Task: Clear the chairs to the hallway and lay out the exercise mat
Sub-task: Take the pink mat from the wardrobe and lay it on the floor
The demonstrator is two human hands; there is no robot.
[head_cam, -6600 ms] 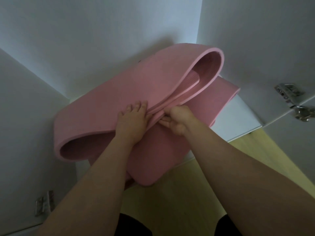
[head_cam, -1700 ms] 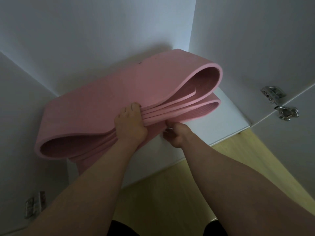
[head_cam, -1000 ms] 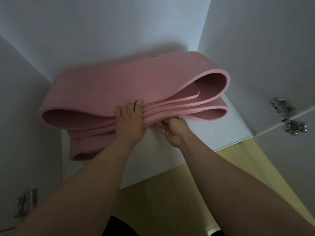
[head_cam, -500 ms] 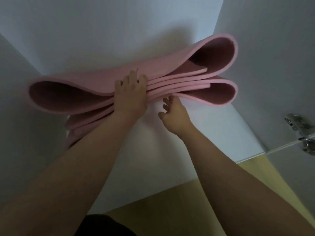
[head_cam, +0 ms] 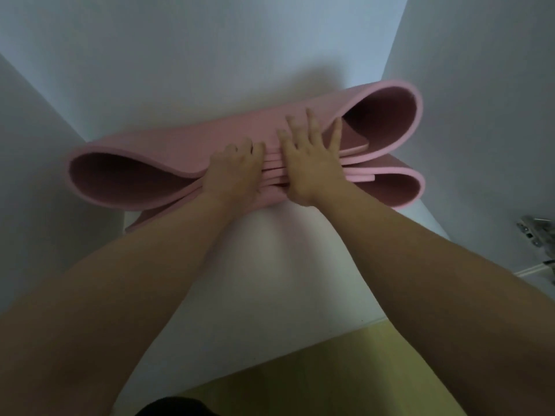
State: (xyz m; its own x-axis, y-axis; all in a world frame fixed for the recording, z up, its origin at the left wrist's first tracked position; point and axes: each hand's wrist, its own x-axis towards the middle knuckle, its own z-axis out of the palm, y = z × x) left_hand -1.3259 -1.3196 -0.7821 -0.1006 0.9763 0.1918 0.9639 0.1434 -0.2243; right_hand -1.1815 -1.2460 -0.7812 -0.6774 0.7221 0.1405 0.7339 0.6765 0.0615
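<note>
The pink exercise mat (head_cam: pixel 168 148) lies folded in loose loops on the white bottom panel (head_cam: pixel 270 250) of a cupboard, pushed against its back wall. Its open loops bulge at the left and right ends, and the stacked layer edges show in the middle. My left hand (head_cam: pixel 232 172) grips the middle of the fold, fingers curled over the top layer. Just to its right, my right hand (head_cam: pixel 310 163) lies flat on the mat with fingers spread, pressing on the layers. No chairs are in view.
White cupboard walls close in on the left, back and right. A metal door hinge (head_cam: pixel 536 232) sits on the right wall. Yellow wooden floor (head_cam: pixel 330 382) begins at the panel's front edge. Dark clothing (head_cam: pixel 174 409) shows at the bottom.
My right hand has come out from under the mat and now lies spread on top of it. The mat has settled lower against the back wall. My left hand keeps its grip.
</note>
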